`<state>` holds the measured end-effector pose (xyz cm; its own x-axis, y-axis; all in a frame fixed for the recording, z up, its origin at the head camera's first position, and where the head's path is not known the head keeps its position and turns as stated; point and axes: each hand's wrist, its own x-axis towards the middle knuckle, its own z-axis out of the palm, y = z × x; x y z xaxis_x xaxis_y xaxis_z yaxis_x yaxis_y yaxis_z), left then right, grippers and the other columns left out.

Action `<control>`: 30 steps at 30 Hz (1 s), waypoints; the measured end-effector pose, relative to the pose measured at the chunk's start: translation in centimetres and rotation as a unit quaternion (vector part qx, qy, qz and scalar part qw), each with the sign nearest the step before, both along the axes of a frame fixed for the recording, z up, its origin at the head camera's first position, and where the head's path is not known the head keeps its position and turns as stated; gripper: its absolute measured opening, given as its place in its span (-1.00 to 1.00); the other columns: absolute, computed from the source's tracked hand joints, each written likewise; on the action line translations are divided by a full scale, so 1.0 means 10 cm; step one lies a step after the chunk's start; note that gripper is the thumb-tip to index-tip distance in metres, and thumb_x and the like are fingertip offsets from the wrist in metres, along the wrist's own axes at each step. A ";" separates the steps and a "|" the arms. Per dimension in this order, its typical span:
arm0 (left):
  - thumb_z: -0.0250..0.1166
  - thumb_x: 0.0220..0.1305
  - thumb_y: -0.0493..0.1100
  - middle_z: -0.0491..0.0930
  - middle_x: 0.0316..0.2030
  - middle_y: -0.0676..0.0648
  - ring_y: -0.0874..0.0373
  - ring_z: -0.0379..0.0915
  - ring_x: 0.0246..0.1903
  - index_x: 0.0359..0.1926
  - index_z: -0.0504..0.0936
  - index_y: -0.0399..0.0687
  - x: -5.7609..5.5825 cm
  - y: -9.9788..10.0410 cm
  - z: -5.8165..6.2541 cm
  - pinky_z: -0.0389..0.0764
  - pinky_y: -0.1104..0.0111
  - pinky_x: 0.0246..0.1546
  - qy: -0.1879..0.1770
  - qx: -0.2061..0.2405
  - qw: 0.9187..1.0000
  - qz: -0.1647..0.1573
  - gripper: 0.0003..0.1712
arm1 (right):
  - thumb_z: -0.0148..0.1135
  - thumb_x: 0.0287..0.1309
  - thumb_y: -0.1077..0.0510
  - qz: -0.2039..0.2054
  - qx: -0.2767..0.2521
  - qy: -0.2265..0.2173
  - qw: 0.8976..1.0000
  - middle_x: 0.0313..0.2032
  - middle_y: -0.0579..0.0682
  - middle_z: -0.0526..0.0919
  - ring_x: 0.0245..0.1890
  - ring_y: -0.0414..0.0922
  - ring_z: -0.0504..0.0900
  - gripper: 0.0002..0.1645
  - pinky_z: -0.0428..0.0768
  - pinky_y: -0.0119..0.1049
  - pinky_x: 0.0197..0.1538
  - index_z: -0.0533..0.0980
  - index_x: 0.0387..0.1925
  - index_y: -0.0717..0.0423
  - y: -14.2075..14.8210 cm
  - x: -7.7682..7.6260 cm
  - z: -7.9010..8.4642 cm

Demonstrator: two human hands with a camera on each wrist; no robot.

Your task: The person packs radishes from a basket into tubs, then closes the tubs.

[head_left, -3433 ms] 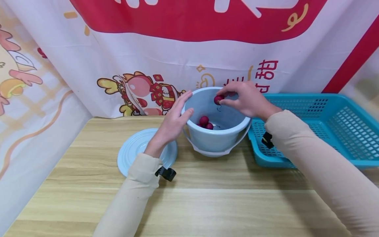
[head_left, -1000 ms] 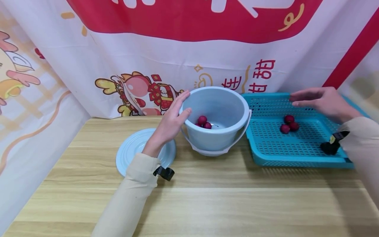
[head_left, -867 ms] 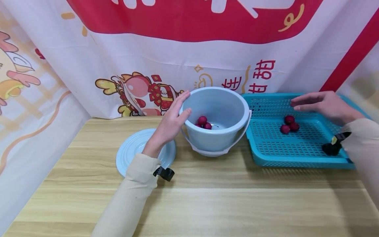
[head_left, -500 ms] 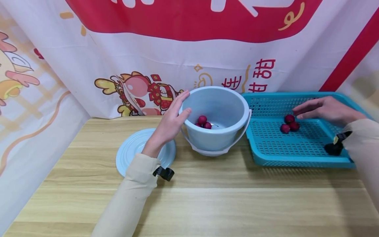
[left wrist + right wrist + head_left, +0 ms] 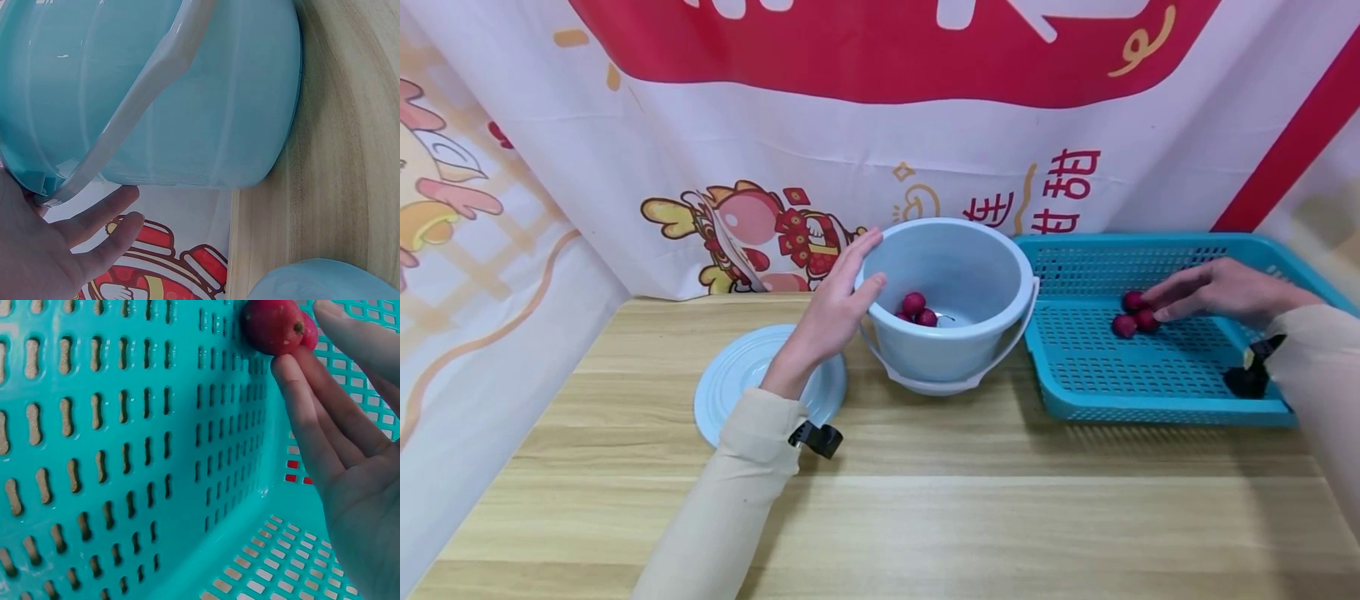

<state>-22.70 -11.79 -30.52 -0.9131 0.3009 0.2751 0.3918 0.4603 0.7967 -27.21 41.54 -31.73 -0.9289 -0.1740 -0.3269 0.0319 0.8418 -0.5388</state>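
In the head view my left hand (image 5: 831,312) rests at the left rim of a light blue bucket (image 5: 940,358), fingers extended along its outside. The left wrist view has the fingers by the handle joint (image 5: 53,197). Several small red radishes (image 5: 914,303) lie inside the bucket. To the right my right hand (image 5: 1232,292) reaches into a teal basket (image 5: 1157,408), where a cluster of three radishes (image 5: 1124,326) lies. Up close in the right wrist view, straight fingertips (image 5: 289,367) are against one radish (image 5: 270,326), with the thumb spread apart from it.
A round light blue lid (image 5: 730,387) lies on the wooden table (image 5: 880,533), left of the bucket and partly behind my left forearm. The bucket's pale handle (image 5: 934,387) hangs down in front. A printed cloth (image 5: 850,150) stands behind the table.
Earlier my right hand pinched a radish over the bucket. It has since moved, without that radish, to the basket and lowered onto the radishes there. My left hand stays at the bucket rim.
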 end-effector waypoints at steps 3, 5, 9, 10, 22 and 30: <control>0.01 0.61 0.05 -0.02 0.71 0.15 0.05 -0.07 0.69 0.70 0.09 0.23 0.00 0.00 -0.01 0.20 -0.20 0.61 0.001 0.000 1.000 0.000 -0.27 | 0.54 0.21 -0.12 0.008 -0.003 -0.018 1.000 0.34 0.40 0.54 0.32 0.37 0.33 -0.16 0.71 0.06 0.00 0.51 0.41 0.17 0.01 -0.01 -0.02; 0.01 0.61 0.05 -0.02 0.71 0.15 0.05 -0.07 0.69 0.70 0.09 0.21 0.00 0.00 -0.01 0.20 -0.20 0.61 0.002 0.000 1.000 0.000 -0.27 | 0.54 0.21 -0.10 0.015 -0.003 -0.022 1.000 0.30 0.37 0.59 0.30 0.34 0.37 -0.16 0.72 0.03 -0.01 0.51 0.41 0.19 0.02 -0.01 -0.03; 0.01 0.61 0.08 -0.02 0.71 0.15 0.05 -0.08 0.70 0.70 0.09 0.21 0.00 0.00 -0.01 0.19 -0.20 0.62 0.003 0.000 1.000 -0.001 -0.26 | 0.53 0.24 -0.03 0.023 -0.002 -0.022 1.000 0.28 0.37 0.60 0.26 0.27 0.44 -0.19 0.74 0.02 0.00 0.50 0.42 0.21 0.01 -0.02 -0.04; 0.01 0.61 0.09 -0.02 0.71 0.15 0.06 -0.08 0.70 0.70 0.09 0.21 0.00 0.00 0.00 0.19 -0.20 0.62 0.004 0.000 1.000 -0.001 -0.26 | 0.52 0.24 -0.02 0.023 0.000 -0.020 1.000 0.28 0.38 0.59 0.26 0.27 0.45 -0.19 0.74 0.03 0.00 0.49 0.42 0.22 0.01 -0.01 -0.04; 0.01 0.60 0.09 -0.02 0.71 0.14 0.05 -0.08 0.70 0.70 0.09 0.20 0.00 0.00 0.00 0.19 -0.20 0.62 0.003 -0.002 1.000 0.000 -0.25 | 0.48 0.29 -0.09 0.023 0.029 -0.012 0.999 0.16 0.34 0.67 0.16 0.24 0.50 -0.24 0.68 -0.08 -0.06 0.54 0.35 0.26 -0.03 -0.03 -0.05; 0.00 0.61 0.11 -0.02 0.71 0.15 0.06 -0.08 0.70 0.70 0.09 0.24 -0.01 0.01 -0.01 0.20 -0.19 0.62 0.004 -0.001 1.000 -0.001 -0.26 | 0.44 0.32 -0.16 0.005 0.027 0.023 0.999 0.32 0.45 0.51 0.16 0.27 0.52 -0.20 0.75 0.03 -0.10 0.50 0.41 0.20 -0.06 0.03 0.02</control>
